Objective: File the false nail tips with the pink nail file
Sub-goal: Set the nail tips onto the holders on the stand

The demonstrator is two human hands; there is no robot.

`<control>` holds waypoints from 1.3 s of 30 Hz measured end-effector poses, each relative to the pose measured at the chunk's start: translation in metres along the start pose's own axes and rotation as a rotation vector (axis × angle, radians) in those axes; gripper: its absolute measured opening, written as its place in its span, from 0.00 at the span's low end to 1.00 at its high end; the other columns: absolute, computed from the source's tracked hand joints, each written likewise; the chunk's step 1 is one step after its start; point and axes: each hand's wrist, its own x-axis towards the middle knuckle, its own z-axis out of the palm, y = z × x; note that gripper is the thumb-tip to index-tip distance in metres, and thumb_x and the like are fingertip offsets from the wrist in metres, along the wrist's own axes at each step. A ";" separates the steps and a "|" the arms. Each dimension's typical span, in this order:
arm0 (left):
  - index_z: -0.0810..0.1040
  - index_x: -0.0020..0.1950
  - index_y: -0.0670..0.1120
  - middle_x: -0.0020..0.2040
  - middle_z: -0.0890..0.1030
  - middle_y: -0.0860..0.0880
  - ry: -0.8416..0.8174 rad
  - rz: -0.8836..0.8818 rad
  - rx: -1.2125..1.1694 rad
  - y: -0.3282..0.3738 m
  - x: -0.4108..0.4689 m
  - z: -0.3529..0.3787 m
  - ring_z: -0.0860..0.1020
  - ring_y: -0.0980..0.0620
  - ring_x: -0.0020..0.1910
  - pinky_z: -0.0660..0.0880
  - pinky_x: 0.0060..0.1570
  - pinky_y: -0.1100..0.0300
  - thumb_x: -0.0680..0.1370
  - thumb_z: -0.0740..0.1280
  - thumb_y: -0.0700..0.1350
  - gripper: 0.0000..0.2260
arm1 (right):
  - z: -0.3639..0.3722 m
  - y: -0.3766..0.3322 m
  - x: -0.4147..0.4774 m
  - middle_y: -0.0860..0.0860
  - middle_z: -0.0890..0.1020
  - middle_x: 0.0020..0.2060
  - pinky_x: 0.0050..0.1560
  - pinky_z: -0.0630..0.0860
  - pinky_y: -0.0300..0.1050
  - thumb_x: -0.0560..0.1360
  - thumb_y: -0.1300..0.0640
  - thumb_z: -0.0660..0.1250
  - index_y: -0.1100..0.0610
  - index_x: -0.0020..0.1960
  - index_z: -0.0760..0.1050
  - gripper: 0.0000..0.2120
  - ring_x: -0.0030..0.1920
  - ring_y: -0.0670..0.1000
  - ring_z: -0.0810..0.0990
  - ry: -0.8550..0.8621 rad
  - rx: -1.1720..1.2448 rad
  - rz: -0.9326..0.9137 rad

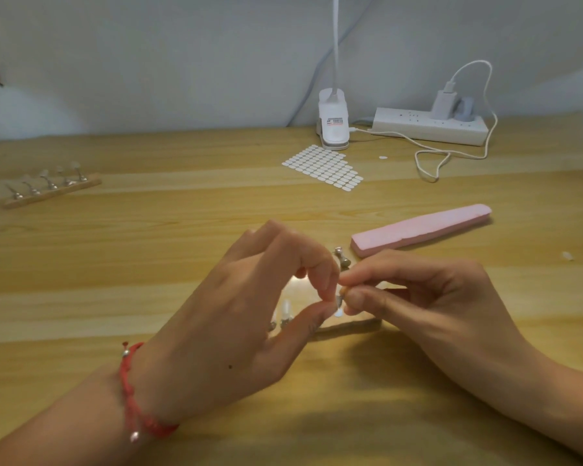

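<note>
Here, pink nail file [421, 230] flat, axis near-left to far-right, left hand [243, 314], right hand [428, 297], both grips pinching metal peg [339, 301]

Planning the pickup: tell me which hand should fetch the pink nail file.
Right. The right hand is nearest the pink nail file, which lies just beyond it; the left hand is farther away. Both pinch a small metal piece.

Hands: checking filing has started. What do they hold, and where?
Left hand and right hand pinch a small metal stand from opposite sides; pink nail file lies untouched.
</note>
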 end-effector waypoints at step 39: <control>0.82 0.45 0.54 0.43 0.80 0.59 0.255 -0.157 0.048 0.004 0.002 0.003 0.76 0.55 0.46 0.69 0.47 0.45 0.70 0.72 0.53 0.06 | 0.009 -0.018 -0.005 0.51 0.85 0.30 0.35 0.79 0.34 0.57 0.55 0.77 0.54 0.35 0.83 0.08 0.30 0.47 0.84 0.065 0.080 0.070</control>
